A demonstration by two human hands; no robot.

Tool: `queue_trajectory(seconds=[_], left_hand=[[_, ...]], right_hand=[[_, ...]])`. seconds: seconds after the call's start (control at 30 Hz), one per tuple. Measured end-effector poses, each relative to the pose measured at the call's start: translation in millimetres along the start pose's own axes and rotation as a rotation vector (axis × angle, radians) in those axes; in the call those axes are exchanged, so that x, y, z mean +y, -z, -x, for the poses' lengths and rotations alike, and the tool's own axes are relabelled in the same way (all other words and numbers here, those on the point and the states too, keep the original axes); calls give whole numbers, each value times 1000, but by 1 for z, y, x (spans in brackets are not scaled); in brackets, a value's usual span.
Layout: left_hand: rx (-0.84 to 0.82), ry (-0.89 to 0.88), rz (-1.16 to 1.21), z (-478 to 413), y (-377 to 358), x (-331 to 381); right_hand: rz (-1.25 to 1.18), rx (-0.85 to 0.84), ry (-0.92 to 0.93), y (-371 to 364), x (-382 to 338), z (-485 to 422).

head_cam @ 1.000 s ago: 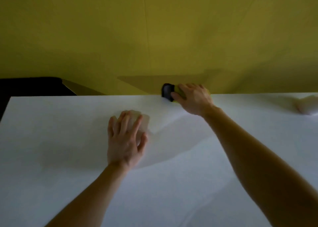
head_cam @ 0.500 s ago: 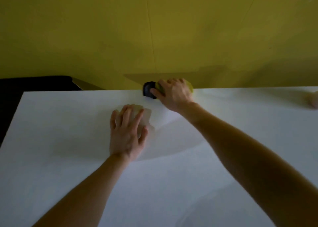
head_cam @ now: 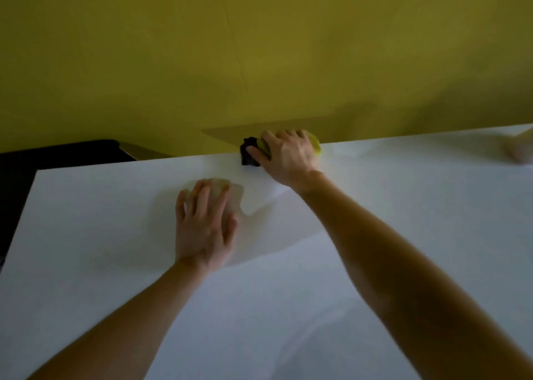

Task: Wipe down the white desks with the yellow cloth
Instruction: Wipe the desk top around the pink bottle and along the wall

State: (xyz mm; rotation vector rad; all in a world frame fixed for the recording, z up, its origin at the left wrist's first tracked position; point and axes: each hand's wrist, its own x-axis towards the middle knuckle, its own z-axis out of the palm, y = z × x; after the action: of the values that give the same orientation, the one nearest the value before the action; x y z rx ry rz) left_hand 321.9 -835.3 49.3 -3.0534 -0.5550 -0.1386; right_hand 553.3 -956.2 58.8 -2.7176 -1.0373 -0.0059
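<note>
Heads up, your right hand (head_cam: 288, 157) is gripping the yellow cloth (head_cam: 316, 146) right at the far edge of the white desk (head_cam: 403, 206) while your left hand (head_cam: 203, 226) rests flat and open, so overshoot and it could drop behind.

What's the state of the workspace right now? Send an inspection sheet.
Surface: white desk, shadowed by the arms.
Job's things: yellow cloth at the desk's far edge, mostly covered by the right hand.
Clutter: small black object against the cloth's left side, cannot tell what it is; blurred pale thing at the far right.
Hands: left hand lies flat on the desk, fingers straight; right hand grips the cloth.
Cables: nothing seen.
Surroundings: yellow wall behind the desk; dark shape beyond its left corner.
</note>
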Motion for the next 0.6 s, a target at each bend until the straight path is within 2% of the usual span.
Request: queue_trajectory(seconds=[0.1,0.17,0.2,0.27,0.3,0.37,0.43,0.5,0.6], left_hand=[[90,-30,97,0,-3,-3],[128,-150,168,1,-4,-3],[141,-214,191,1,-6,-3],[147,-286,198,-3,-9,-6],[135,-282,179,-2,-9,-5],[94,-207,130,-2,-8,1],[93,-106,91,-8,1,16],[126,-47,108,-18,9,43],[164,-80,201,-40,10,99]], right_hand=[[58,115,-170,19,110,25],[77,185,-289,38,162,48],[94,210,-366,37,166,49],[121,206,-495,25,125,31],[93,184,-465,16,90,21],[25,105,-257,2,24,6],[-42,3,-54,2,-1,3],[-48,-39,29,9,30,3],[-4,20,-146,24,126,22]])
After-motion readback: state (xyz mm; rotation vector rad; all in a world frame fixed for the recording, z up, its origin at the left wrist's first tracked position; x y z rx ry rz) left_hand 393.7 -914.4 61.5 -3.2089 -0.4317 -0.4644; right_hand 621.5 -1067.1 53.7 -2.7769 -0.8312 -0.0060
